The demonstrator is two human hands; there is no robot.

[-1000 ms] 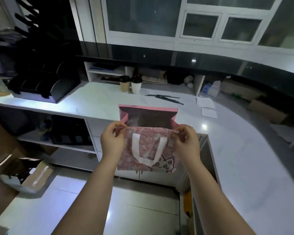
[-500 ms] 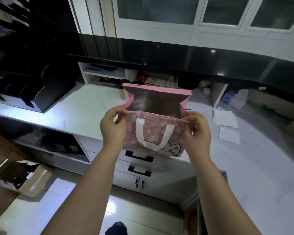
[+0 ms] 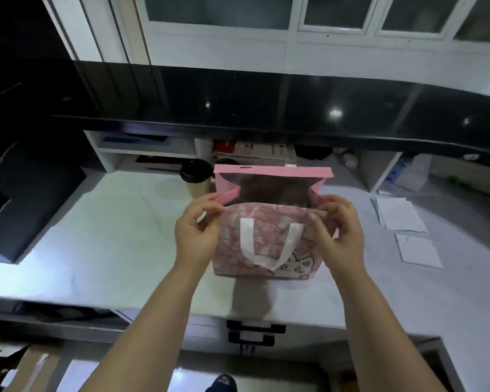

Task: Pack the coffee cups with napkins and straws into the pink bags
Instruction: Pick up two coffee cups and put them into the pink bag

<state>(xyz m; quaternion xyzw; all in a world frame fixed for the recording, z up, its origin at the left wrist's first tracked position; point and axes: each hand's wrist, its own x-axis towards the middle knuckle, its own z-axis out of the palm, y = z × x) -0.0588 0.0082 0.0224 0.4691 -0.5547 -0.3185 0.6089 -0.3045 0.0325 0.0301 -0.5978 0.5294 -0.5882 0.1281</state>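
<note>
Cup: the coffee cup (image 3: 194, 181) shows only its black lid and left side; the pink bag (image 3: 266, 250) hides the rest.
Bag inside: too dark to tell if anything lies in it.
Shelf: things in the shelf (image 3: 147, 151) are blurred (boxes or papers, unclear).
Box: the cardboard box (image 3: 31, 369) is cut off at the bottom-left edge.
Shoe: the shoe (image 3: 221, 383) is cut by the bottom edge.

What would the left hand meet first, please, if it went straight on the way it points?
The left hand pinches the pink bag, so probably that bag's folded-in side; the coffee cup behind seems farther.
</note>
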